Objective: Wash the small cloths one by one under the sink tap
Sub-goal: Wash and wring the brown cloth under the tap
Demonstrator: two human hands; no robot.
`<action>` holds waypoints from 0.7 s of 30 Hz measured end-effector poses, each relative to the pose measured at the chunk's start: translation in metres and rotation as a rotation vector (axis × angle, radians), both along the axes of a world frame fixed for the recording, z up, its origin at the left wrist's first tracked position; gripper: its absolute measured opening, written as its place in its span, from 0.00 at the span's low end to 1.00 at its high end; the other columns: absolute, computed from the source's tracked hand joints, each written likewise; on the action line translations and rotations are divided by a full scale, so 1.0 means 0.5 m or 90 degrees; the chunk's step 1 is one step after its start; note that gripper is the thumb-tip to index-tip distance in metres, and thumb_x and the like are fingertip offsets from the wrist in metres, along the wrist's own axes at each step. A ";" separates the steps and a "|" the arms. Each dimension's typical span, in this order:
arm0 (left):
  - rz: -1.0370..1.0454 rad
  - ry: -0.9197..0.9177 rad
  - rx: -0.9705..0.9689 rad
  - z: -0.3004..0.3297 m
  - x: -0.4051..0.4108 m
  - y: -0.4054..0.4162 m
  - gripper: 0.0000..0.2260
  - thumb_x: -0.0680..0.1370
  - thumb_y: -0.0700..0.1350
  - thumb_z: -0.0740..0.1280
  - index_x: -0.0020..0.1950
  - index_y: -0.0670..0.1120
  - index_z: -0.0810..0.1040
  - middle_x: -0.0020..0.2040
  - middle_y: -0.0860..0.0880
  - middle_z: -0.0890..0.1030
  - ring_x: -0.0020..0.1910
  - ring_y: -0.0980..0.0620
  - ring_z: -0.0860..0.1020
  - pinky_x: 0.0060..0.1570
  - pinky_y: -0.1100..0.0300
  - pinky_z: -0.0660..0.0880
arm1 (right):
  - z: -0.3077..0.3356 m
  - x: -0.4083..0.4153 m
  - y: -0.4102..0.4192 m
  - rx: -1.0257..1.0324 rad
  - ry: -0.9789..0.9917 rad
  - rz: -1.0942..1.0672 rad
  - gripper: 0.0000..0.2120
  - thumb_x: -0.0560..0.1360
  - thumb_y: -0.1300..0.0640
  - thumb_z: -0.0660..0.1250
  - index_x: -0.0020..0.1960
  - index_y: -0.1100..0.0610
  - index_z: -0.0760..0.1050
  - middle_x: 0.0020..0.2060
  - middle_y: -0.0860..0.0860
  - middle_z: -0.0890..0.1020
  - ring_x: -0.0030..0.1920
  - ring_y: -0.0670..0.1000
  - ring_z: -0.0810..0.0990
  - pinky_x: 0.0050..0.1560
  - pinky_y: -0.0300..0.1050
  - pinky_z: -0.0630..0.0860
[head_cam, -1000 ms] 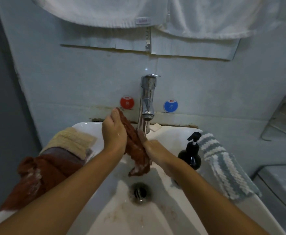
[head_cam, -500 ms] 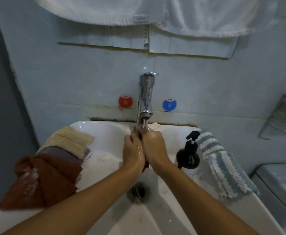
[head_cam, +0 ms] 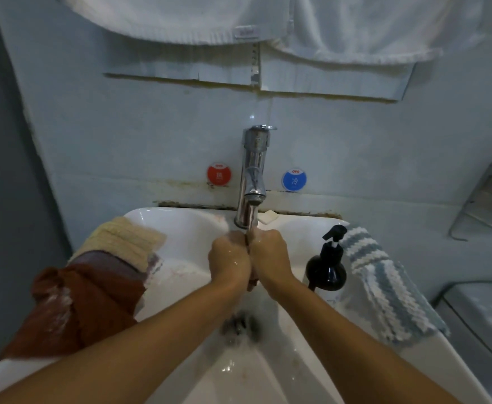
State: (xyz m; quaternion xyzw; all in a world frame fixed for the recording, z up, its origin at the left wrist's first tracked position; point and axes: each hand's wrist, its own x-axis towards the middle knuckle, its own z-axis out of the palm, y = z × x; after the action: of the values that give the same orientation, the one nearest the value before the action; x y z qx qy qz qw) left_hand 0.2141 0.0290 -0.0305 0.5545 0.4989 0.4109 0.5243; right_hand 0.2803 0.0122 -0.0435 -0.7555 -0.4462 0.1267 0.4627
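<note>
While water runs from the tap (head_cam: 253,182), your left hand (head_cam: 229,262) and right hand (head_cam: 271,258) press together over the sink (head_cam: 180,225), both clenched on a brown cloth (head_cam: 252,282), mostly hidden between them. More cloths (head_cam: 93,287) pile on the left rim.

Wall: pale blue tile (head_cam: 128,135), stained along the seam behind the basin.
Stickers: red disc (head_cam: 219,174) and blue disc (head_cam: 294,179) on the wall.
Above: white towels (head_cam: 370,27) hanging.
Right: wire rack (head_cam: 487,199).
Light: dim, bluish.
</note>
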 end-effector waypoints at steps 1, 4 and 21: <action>0.008 -0.018 -0.028 0.001 -0.001 0.002 0.17 0.82 0.46 0.56 0.38 0.41 0.76 0.34 0.40 0.78 0.32 0.42 0.78 0.33 0.51 0.77 | -0.002 -0.001 -0.002 0.001 0.053 0.005 0.16 0.84 0.55 0.59 0.42 0.60 0.77 0.33 0.55 0.81 0.34 0.52 0.81 0.36 0.38 0.78; 0.017 -0.088 -0.095 0.014 -0.003 0.001 0.17 0.83 0.48 0.55 0.42 0.41 0.76 0.36 0.40 0.78 0.36 0.42 0.79 0.40 0.48 0.80 | 0.008 -0.010 -0.016 -0.010 0.240 0.021 0.23 0.84 0.46 0.56 0.48 0.63 0.79 0.35 0.56 0.80 0.34 0.52 0.79 0.38 0.46 0.77; -0.040 -0.058 0.160 0.004 -0.010 -0.012 0.09 0.85 0.53 0.50 0.53 0.59 0.68 0.44 0.55 0.78 0.46 0.52 0.79 0.53 0.47 0.78 | 0.034 -0.026 -0.031 0.087 0.110 0.086 0.21 0.85 0.43 0.51 0.49 0.52 0.78 0.43 0.51 0.84 0.44 0.50 0.83 0.53 0.53 0.82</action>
State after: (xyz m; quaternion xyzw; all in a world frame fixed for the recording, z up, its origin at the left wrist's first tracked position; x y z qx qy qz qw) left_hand 0.2089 0.0229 -0.0282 0.6118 0.4015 0.4782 0.4856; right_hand 0.2671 -0.0033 -0.0265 -0.6768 -0.4617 0.1916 0.5405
